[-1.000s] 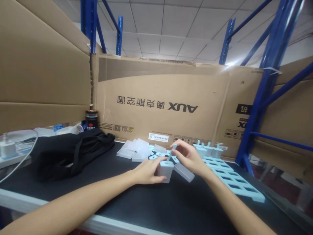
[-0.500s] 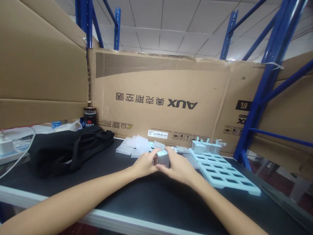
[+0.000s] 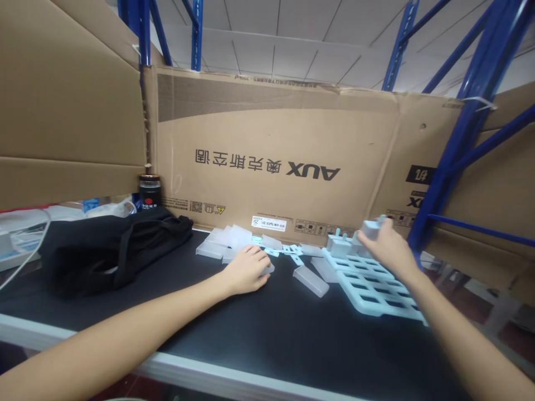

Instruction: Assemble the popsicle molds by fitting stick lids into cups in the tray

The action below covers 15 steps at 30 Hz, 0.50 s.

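My right hand [image 3: 388, 246] is closed round a popsicle mold [image 3: 370, 227] with a light-blue stick lid, held above the far end of the light-blue rack [image 3: 368, 307]. A capped popsicle mold [image 3: 339, 246] stands upright in the rack's back row, with another partly hidden beside my fingers. My left hand [image 3: 248, 269] has its fingers curled over a translucent empty mold [image 3: 268, 269] lying on the table. Behind it lies a pile of translucent molds [image 3: 234, 236]. Light-blue stick lids [image 3: 295, 250] are scattered near the middle, and a loose mold [image 3: 311, 279] lies between my hands.
A black cloth bag [image 3: 112, 253] lies on the left of the black table [image 3: 267, 345], with a dark jar [image 3: 149, 192] behind it. The cardboard panel [image 3: 267, 133] walls off the back. A blue shelf post [image 3: 460, 133] rises at the right.
My hands have parted. The right hand has carried the capped mold right to the rack; the left has moved slightly left and down onto a loose mold. The view has shifted slightly.
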Available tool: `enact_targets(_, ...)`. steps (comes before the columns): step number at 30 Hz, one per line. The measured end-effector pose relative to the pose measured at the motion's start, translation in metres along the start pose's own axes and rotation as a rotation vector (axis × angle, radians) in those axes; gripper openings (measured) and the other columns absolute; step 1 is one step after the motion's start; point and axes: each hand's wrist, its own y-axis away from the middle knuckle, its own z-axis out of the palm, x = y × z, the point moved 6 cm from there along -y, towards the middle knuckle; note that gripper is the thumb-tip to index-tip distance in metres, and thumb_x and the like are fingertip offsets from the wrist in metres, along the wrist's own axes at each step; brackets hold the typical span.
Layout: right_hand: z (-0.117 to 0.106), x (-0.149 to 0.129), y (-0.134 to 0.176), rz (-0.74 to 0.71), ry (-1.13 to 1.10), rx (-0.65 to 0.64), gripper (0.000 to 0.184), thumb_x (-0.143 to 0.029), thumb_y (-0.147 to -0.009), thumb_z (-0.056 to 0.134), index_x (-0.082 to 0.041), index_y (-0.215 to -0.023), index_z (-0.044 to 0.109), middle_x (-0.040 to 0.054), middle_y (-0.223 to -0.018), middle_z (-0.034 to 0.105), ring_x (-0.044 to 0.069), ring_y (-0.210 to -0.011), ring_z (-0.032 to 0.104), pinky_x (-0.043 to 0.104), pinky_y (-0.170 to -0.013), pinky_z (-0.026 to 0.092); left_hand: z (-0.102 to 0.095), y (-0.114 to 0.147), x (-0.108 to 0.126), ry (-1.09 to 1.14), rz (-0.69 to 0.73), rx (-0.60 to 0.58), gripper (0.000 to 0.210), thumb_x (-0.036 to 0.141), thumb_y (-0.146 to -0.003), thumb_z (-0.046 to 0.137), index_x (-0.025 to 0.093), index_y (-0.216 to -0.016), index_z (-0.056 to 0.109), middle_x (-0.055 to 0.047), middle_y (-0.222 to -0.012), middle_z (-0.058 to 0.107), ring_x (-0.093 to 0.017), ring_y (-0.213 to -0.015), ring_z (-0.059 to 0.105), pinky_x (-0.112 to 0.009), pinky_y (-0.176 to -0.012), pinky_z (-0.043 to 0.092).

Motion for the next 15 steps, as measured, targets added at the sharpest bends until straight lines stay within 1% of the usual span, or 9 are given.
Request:
enact_targets(1,0.012,0.03,-0.012,0.054,0.049,-0.037,0.077,-0.067,-0.083,0.045,-0.009,-0.133,0.037,0.0299,-0.116,0.063,0.044,-0.103,0.064,0.046,-0.079,0.048,0.004,0.001,-0.002,-0.019,-0.004,-0.018,0.016,0.03,-0.091,0.056,0.018,-0.1,0.061,-0.011,-0.104,0.066,-0.03,-0.104,0.058,-0.045,-0.094,0.044)
enact_targets(3,0.04,0.079,-0.027,0.111,0.092,-0.146,0.08,-0.066,-0.083,0.047,-0.009,-0.138,0.034,0.0316,-0.119,0.062,0.045,-0.105,0.064,0.049,-0.081,0.049,0.01,0.002,-0.003,-0.025,-0.003,-0.039,0.017,0.029,-0.091,0.055,0.017,-0.101,0.061,-0.012,-0.104,0.065,-0.03,-0.102,0.059,-0.045,-0.091,0.045)
enact_targets(4,0.053,0.097,-0.03,0.124,0.093,-0.168,0.082,-0.065,-0.082,0.049,-0.009,-0.14,0.034,0.031,-0.119,0.063,0.045,-0.106,0.063,0.049,-0.083,0.05,0.011,0.002,-0.003,-0.02,0.0,-0.043,0.018,0.029,-0.091,0.054,0.017,-0.102,0.062,-0.012,-0.105,0.064,-0.03,-0.102,0.059,-0.044,-0.091,0.046)
enact_targets(6,0.073,0.116,-0.03,0.113,0.081,-0.203,0.08,-0.061,-0.084,0.049,-0.009,-0.142,0.034,0.0294,-0.119,0.063,0.043,-0.108,0.064,0.048,-0.085,0.05,0.013,0.002,-0.002,-0.012,0.018,-0.054,0.019,0.027,-0.092,0.053,0.018,-0.107,0.062,-0.012,-0.108,0.064,-0.029,-0.104,0.059,-0.042,-0.091,0.046)
enact_targets(8,0.085,0.12,-0.027,0.096,0.073,-0.207,0.075,-0.056,-0.087,0.046,-0.008,-0.144,0.033,0.0285,-0.121,0.063,0.041,-0.11,0.063,0.046,-0.086,0.049,0.013,0.003,-0.001,-0.001,0.039,-0.065,0.022,0.027,-0.093,0.052,0.02,-0.112,0.061,-0.01,-0.111,0.063,-0.028,-0.106,0.059,-0.04,-0.092,0.047)
enact_targets(11,0.092,0.111,-0.026,0.065,0.067,-0.203,0.071,-0.05,-0.092,0.042,-0.005,-0.146,0.031,0.0294,-0.123,0.061,0.038,-0.113,0.062,0.043,-0.088,0.048,0.013,0.003,0.0,0.01,0.057,-0.084,0.025,0.027,-0.094,0.051,0.019,-0.117,0.06,-0.01,-0.114,0.063,-0.027,-0.109,0.058,-0.039,-0.095,0.047)
enact_targets(13,0.097,0.104,-0.026,0.038,0.066,-0.202,0.07,-0.051,-0.093,0.04,-0.005,-0.146,0.031,0.03,-0.123,0.06,0.038,-0.114,0.062,0.041,-0.089,0.046,0.014,0.002,0.0,0.01,0.059,-0.093,0.026,0.027,-0.095,0.05,0.018,-0.118,0.06,-0.01,-0.114,0.063,-0.027,-0.11,0.057,-0.039,-0.095,0.047)
enact_targets(15,0.102,0.1,-0.025,0.021,0.072,-0.198,0.071,-0.052,-0.094,0.04,-0.007,-0.147,0.029,0.0296,-0.126,0.058,0.038,-0.116,0.06,0.042,-0.091,0.045,0.014,0.002,-0.001,0.009,0.062,-0.096,0.027,0.027,-0.095,0.049,0.017,-0.118,0.06,-0.011,-0.114,0.062,-0.027,-0.109,0.057,-0.039,-0.094,0.048)
